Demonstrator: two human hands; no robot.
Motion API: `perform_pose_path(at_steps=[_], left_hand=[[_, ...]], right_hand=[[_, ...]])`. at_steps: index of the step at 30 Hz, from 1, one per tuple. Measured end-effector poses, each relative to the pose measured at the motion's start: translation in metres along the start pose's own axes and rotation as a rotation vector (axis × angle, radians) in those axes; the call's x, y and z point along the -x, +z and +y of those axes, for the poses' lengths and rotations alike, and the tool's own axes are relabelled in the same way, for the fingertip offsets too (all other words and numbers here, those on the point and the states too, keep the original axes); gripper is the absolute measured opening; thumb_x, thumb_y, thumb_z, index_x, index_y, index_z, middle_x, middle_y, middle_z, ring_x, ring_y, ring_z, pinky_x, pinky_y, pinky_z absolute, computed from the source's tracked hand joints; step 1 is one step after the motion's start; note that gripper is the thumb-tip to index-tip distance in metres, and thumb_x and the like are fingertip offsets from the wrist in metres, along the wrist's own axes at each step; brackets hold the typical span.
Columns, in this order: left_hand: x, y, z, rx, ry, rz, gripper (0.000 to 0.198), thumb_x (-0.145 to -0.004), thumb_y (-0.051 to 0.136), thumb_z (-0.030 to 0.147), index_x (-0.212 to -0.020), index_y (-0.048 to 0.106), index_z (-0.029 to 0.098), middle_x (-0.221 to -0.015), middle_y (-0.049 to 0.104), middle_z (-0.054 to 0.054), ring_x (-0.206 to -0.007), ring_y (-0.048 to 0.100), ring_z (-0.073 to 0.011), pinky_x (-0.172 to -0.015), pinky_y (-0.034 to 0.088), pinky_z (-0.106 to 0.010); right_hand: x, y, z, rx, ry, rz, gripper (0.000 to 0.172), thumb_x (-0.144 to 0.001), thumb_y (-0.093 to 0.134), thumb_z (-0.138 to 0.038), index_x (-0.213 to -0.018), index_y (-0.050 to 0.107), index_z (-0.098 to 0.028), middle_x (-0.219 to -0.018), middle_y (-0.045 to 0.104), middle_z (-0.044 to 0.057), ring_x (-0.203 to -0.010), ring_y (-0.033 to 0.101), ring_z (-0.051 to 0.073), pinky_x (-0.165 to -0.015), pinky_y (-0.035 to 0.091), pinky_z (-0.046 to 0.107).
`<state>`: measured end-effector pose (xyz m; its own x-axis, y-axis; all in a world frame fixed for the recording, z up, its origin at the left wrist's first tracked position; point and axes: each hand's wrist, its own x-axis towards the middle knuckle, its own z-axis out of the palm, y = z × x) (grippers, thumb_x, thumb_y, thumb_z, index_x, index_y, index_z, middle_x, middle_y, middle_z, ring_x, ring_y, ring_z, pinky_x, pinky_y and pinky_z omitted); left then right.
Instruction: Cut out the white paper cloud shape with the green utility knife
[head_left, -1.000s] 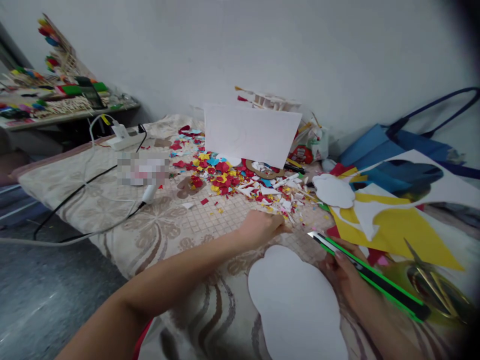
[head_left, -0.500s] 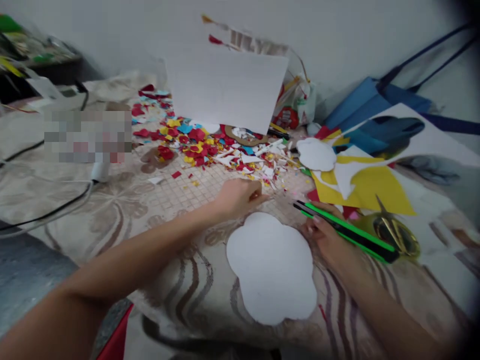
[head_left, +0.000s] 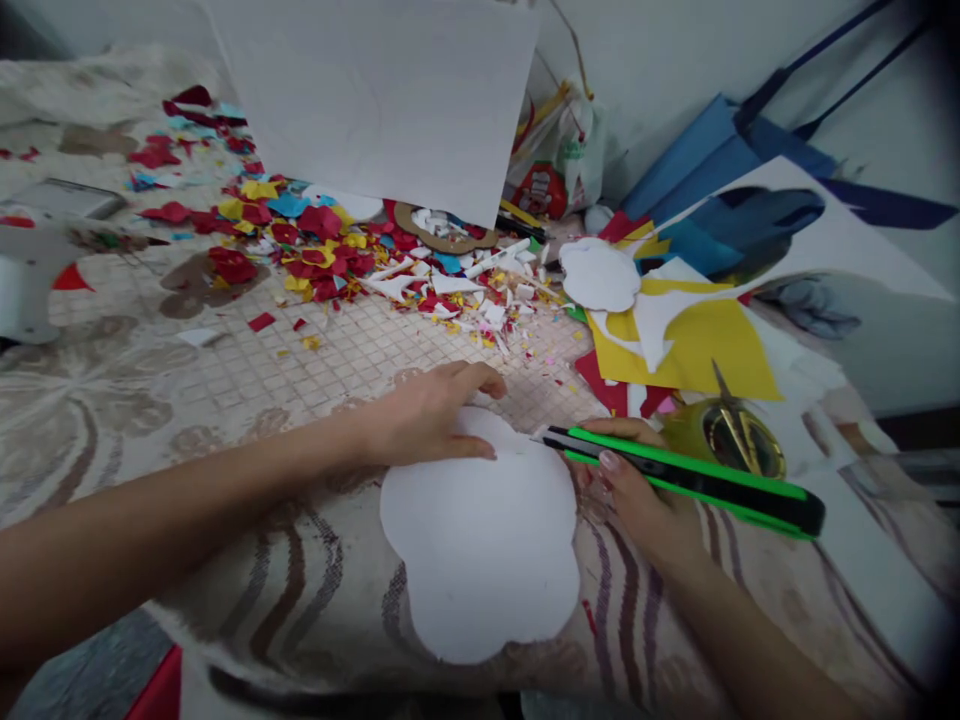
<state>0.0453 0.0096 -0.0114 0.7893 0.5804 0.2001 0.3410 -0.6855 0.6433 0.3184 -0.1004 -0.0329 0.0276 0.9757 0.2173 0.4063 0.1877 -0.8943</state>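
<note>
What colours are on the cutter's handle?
The cutter's handle is bright green and black; the head view shows it best.

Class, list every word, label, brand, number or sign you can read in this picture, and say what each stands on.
None can be read.
White marks on the red patch of the plastic bag: too blurred.
Greenish print on that bag's pale part: too small and blurred.
Green-and-black cutter: no legible marking.

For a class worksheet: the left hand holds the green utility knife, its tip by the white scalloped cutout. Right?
Not the left hand: the head view shows the right hand holding the green utility knife, its tip by the white scalloped cutout.
</note>
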Motion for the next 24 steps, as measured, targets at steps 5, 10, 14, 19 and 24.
perform_pose_path(at_steps=[5,10,14,19,24], left_hand=[[0.003,0.015,0.003,0.044,0.074,-0.065,0.071,-0.077,0.080,0.042,-0.134,0.044,0.019,-0.134,0.058,-0.013,-0.127,0.054,-0.0295,-0.104,0.044,-0.042],[0.003,0.018,0.004,0.071,0.053,-0.102,0.065,-0.080,0.078,0.034,-0.133,0.044,0.022,-0.133,0.057,-0.012,-0.127,0.053,-0.0298,-0.104,0.044,-0.044],[0.003,0.019,0.001,0.078,0.060,-0.100,0.063,-0.079,0.079,0.032,-0.131,0.044,0.021,-0.130,0.058,-0.012,-0.124,0.054,-0.0295,-0.103,0.044,-0.043],[0.002,0.023,-0.003,0.090,0.085,-0.085,0.063,-0.077,0.079,0.035,-0.129,0.046,0.019,-0.129,0.059,-0.012,-0.123,0.055,-0.0301,-0.101,0.045,-0.042],[0.002,0.024,-0.004,0.099,0.098,-0.075,0.062,-0.078,0.077,0.037,-0.129,0.046,0.019,-0.129,0.059,-0.012,-0.123,0.055,-0.0303,-0.101,0.045,-0.042]], right_hand=[[-0.003,-0.001,-0.011,0.085,-0.015,-0.082,0.017,-0.095,0.061,-0.034,-0.109,0.066,-0.028,-0.101,0.069,0.002,-0.090,0.066,0.018,-0.081,0.055,0.032],[-0.007,0.002,-0.021,0.155,-0.103,-0.123,0.016,-0.094,0.061,-0.029,-0.109,0.066,-0.030,-0.101,0.070,-0.001,-0.095,0.066,0.015,-0.083,0.054,0.024],[-0.006,0.003,-0.022,0.185,-0.106,-0.147,0.018,-0.094,0.061,-0.026,-0.111,0.065,-0.031,-0.100,0.070,-0.002,-0.089,0.066,0.012,-0.077,0.054,0.020],[-0.008,0.004,-0.025,0.196,-0.131,-0.169,0.020,-0.092,0.062,-0.024,-0.110,0.065,-0.031,-0.095,0.070,-0.003,-0.085,0.066,0.010,-0.074,0.054,0.017],[-0.008,0.005,-0.027,0.187,-0.135,-0.196,0.021,-0.092,0.062,-0.023,-0.111,0.066,-0.030,-0.100,0.073,-0.001,-0.089,0.069,0.013,-0.075,0.056,0.020]])
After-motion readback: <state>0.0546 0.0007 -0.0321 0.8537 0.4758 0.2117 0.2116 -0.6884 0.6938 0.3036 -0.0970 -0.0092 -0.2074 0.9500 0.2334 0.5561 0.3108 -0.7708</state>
